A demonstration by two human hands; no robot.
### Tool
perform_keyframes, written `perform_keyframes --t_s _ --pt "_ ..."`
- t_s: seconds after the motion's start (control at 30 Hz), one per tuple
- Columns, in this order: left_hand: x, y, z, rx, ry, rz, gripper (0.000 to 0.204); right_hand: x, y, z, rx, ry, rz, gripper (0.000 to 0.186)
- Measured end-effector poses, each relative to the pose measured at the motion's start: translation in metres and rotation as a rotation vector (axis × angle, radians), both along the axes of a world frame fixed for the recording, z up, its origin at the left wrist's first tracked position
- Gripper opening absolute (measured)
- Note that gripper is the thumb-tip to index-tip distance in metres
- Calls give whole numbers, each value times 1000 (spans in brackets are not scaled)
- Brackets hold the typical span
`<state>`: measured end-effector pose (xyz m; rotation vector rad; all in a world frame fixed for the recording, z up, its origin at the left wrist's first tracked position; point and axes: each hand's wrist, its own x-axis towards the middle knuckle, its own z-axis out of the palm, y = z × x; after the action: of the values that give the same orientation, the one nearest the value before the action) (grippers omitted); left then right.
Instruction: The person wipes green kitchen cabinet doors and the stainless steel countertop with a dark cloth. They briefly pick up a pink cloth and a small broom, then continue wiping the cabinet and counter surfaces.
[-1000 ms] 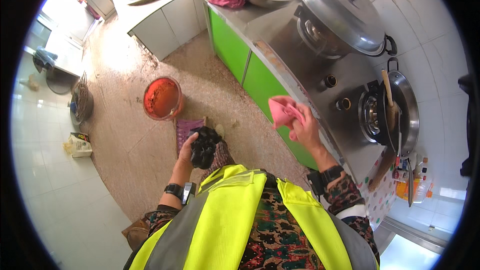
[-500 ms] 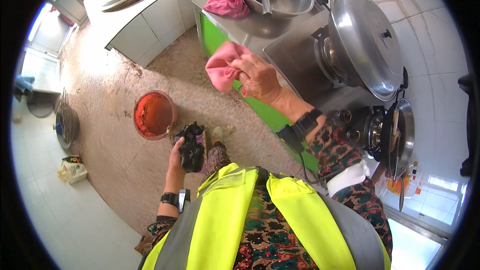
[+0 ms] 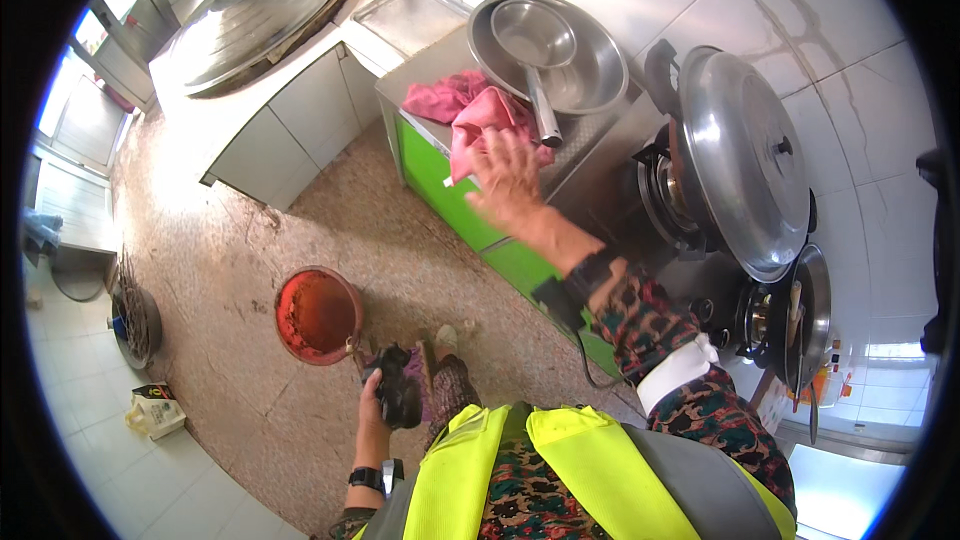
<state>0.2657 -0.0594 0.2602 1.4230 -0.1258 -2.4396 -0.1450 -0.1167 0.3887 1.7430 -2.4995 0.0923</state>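
A light pink cloth (image 3: 478,125) lies at the counter's edge, partly hanging over its front. My right hand (image 3: 515,185) is over the cloth's near side, slightly blurred, fingers spread and apparently touching its edge. A darker pink cloth (image 3: 437,98) is bunched right behind it. Low on the left, my left hand (image 3: 371,402) is closed around a crumpled, shiny black bundle (image 3: 402,392); its exact kind does not show. Beside the cloths, a steel ladle with a thick handle (image 3: 538,90) rests in a wide steel basin (image 3: 600,60).
A red-brown bucket (image 3: 350,302) stands on the floor near my left hand. To the right, a large lidded pan (image 3: 740,160) sits on a stove, with a smaller wok (image 3: 815,310) nearer me. A big round metal lid (image 3: 255,20) covers the far-left worktop.
My right hand has carried the light pink cloth from above the floor to the counter, and its fingers have spread. The view has tilted upward. My left hand still holds the black bundle.
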Motion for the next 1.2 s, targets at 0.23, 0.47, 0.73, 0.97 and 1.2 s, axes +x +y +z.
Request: perform_keyframes --t_s 0.23,0.47,0.73,0.97,1.2 --pt "-110 12 12 -114 426 -75 52 119 142 -53 176 -752 359 100" --pt "-166 142 -81 -371 445 -790 72 89 299 -156 60 -916 47 64" --pt "-116 136 -281 -1071 -923 -1403 65 69 517 -242 315 -921 -320 58" --pt "-76 63 -400 -1131 -1315 -1606 71 84 600 -305 487 -1055 -460 66" --pt "-46 80 -436 -974 -1064 -1484 50 87 574 -366 472 -1068 -407 65"
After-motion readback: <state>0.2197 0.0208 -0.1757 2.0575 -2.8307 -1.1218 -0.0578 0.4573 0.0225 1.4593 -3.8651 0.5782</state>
